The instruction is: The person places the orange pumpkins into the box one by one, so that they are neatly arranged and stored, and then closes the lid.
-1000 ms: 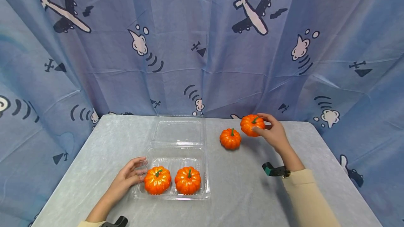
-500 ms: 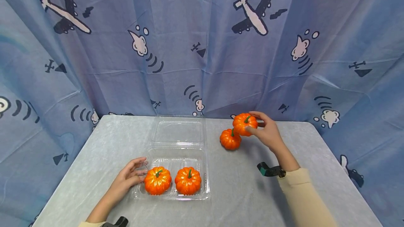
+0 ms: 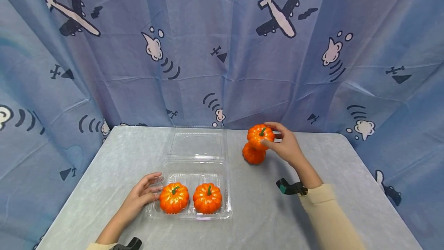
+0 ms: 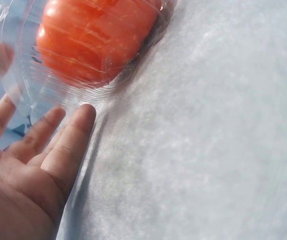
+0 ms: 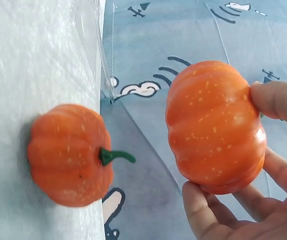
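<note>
My right hand (image 3: pixel 282 144) holds an orange toy pumpkin (image 3: pixel 260 135) with a green stem, thumb on one side and fingers on the other. In the head view it overlaps a second pumpkin (image 3: pixel 254 155); the right wrist view shows this other pumpkin (image 5: pixel 71 155) on the table, apart from the held one. My left hand (image 3: pixel 137 196) is at the left side of a clear plastic clamshell box (image 3: pixel 227 188), fingers spread and fingertips at its wall. The box contains a left pumpkin (image 3: pixel 174 198) and a right pumpkin (image 3: pixel 207 198) in its front half.
The box's lid (image 3: pixel 197 144) lies folded back on the grey-white table (image 3: pixel 256 211). Behind the table hangs a blue curtain (image 3: pixel 190 49) printed with airplanes. A black wrist strap (image 3: pixel 291 187) sits on the right forearm.
My right hand has carried its pumpkin leftward, from beside the pumpkin on the table to a position overlapping it in the head view. The left hand and box stay put.
</note>
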`<state>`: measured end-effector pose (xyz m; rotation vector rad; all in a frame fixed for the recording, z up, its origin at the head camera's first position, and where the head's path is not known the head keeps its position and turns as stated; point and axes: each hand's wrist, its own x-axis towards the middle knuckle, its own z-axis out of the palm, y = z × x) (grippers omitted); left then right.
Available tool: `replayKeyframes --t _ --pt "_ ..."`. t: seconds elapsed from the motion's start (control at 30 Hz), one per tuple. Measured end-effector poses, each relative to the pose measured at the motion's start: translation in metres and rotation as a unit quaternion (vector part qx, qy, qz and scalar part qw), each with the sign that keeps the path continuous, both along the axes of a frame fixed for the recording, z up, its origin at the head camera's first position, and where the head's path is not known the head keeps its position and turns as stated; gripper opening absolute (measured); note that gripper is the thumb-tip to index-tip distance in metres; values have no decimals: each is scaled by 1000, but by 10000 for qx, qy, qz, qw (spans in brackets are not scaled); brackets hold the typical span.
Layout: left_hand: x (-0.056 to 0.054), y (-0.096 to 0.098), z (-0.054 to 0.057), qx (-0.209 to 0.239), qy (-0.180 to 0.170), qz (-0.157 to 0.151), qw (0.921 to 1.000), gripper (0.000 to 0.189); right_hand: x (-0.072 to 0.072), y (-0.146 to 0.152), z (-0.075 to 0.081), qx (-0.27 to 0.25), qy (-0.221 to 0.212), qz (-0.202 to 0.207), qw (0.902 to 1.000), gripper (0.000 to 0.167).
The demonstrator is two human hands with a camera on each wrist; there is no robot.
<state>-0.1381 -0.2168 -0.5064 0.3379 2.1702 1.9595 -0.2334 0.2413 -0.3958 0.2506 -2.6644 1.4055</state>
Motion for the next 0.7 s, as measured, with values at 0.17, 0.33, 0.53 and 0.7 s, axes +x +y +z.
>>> replayKeyframes --t 0.17,0.33,0.53,0.7 --pt "0 0 0 -4 -37 -4 10000 58 0 -8 -1 -18 53 123 9999 54" --pt "0 0 0 -19 -60 12 10000 59 -1 -17 -2 -22 41 229 9997 54" --pt "0 1 1 -46 -62 19 10000 59 -2 -26 -5 -50 5 393 9992 54" --pt "0 1 1 -37 -71 9 10000 59 -1 -36 -4 -21 0 480 9988 53"
